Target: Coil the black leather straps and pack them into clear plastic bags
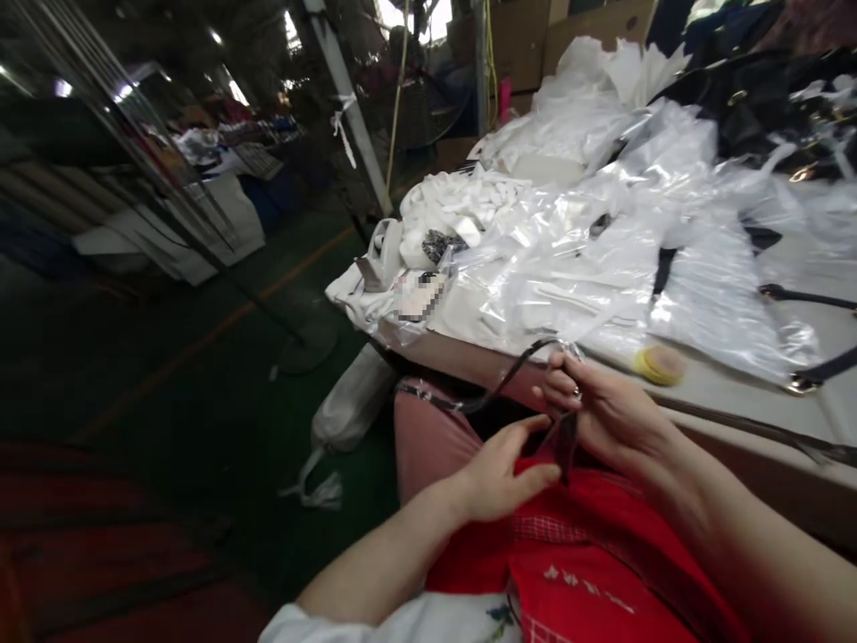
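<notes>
My right hand point(599, 397) is closed round a thin black strap point(512, 375) near the table's front edge. From the fingers the strap curves left, down over my lap, and something shiny like metal or clear film shows at the grip. Below that hand hangs a dark, slightly see-through strip point(566, 444); whether it belongs to the strap I cannot tell. My left hand point(499, 473) is beside this strip above the red apron point(576, 572), thumb and fingers apart. Its fingertips are close to the strip, partly hidden behind it.
Clear plastic bags point(569, 259) cover much of the table point(469, 353). A yellow tape roll point(660, 364), a phone point(420, 296), a tape dispenser point(381, 259) and black straps point(830, 366) lie there. A pale wrapped bundle point(354, 402) is by the table on the green floor.
</notes>
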Action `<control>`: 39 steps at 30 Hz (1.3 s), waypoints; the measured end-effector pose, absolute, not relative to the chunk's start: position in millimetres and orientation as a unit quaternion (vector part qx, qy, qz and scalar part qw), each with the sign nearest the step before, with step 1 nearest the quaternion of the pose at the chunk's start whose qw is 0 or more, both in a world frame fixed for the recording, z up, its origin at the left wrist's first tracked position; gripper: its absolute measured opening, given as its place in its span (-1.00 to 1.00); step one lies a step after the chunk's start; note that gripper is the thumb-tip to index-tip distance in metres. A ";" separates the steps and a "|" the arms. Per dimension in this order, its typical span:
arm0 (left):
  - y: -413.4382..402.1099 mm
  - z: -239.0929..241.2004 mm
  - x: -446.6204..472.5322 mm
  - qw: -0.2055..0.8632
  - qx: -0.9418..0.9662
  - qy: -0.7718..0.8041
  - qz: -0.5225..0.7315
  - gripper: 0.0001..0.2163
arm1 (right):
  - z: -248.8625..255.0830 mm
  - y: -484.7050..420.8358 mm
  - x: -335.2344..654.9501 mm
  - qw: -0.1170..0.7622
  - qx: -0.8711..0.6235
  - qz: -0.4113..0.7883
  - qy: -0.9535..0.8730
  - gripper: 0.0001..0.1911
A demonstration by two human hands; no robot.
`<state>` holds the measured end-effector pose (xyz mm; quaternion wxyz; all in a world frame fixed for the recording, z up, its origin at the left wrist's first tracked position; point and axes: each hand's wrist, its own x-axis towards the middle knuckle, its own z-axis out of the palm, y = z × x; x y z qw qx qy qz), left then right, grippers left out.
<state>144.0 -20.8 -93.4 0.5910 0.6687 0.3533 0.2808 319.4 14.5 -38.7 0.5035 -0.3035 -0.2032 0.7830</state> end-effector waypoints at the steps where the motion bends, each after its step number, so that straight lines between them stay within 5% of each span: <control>1: -25.7 -93.7 149.4 0.602 0.678 0.323 0.269 -0.41 | -48.4 14.3 313.6 0.499 -0.303 0.790 -0.188 -0.85; 9: -20.9 -106.1 116.2 0.768 0.526 0.348 0.114 -0.57 | -121.4 16.0 327.2 0.459 -0.388 0.778 -0.185 -0.91; 15: -16.3 -96.7 99.5 0.819 0.467 0.326 0.075 -0.64 | -156.9 -1.4 342.2 0.362 -0.490 0.743 -0.276 -0.75; 18: -15.4 -98.0 104.6 0.835 0.465 0.293 0.036 -0.64 | -153.7 -6.7 351.6 0.318 -0.543 0.703 -0.332 -0.63; 21: -12.6 -102.7 116.0 0.841 0.470 0.268 0.003 -0.63 | -136.0 -8.6 354.7 0.323 -0.532 0.627 -0.468 -0.74; 26: -0.6 -110.1 120.3 0.831 0.502 0.239 0.006 -0.56 | -122.3 -14.1 352.8 0.164 -0.377 0.693 -0.593 -0.46; 39: 8.9 -113.9 98.0 0.849 0.460 0.255 -0.053 -0.57 | -147.6 -8.2 361.4 0.142 -0.439 0.642 -0.612 -0.45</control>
